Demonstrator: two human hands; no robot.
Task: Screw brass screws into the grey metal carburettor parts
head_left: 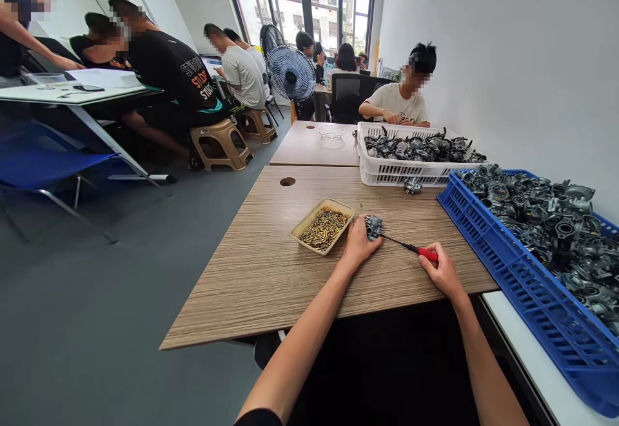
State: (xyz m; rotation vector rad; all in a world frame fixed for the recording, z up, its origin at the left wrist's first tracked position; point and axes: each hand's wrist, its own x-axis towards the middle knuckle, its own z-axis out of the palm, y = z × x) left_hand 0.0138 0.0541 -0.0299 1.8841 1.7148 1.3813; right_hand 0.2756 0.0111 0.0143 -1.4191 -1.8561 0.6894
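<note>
On the wood-grain table, my left hand (358, 243) is closed around a small grey metal part (374, 227), just right of a tray of brass-coloured pieces. My right hand (442, 269) grips the red handle of a screwdriver (427, 254). The screwdriver's thin shaft points left, and its tip meets the right side of the metal part. Whether the tip sits in a screw is too small to tell. The beige tray (302, 240) holds many small brass and dark pieces.
A blue crate (512, 265) of metal parts stands at the right. Behind the table's middle is a white crate (387, 173) of dark parts, with a loose metal part (412, 185) before it. A person (399, 100) sits beyond; others sit at the left.
</note>
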